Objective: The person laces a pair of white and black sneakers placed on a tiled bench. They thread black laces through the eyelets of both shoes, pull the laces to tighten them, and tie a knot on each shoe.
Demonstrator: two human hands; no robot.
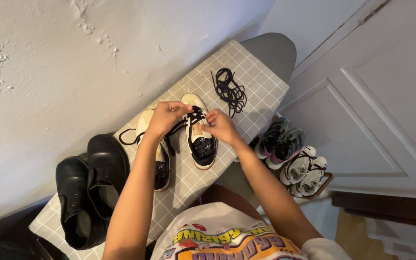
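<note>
Right below, the person's printed shirt [227, 238] is filling the near edge, and both bare forearms are reaching away over a grid-patterned ironing board [188, 180] that is standing against a pale wall. Sitting nearest on the board's left end are a pair of black leather shoes [87, 192]. Further along, two cream-and-black sneakers are lying side by side with their toes pointing away. The left hand [165, 118] is hovering over the left sneaker [157, 159], its fingers pinching the black lace [181, 126] that is running across to the right sneaker [199, 139]. The right hand [221, 126] is pressing at the far side of that right sneaker's tongue, fingertips curled and gripping the same lace, so the shoe is lying directly beneath and between the two hands. Beyond them, a loose black lace [228, 90] is lying bundled near the board's tapered end. Off to the right, down on the floor, more sneakers [292, 156] are resting beside a white panelled door [381, 106].
</note>
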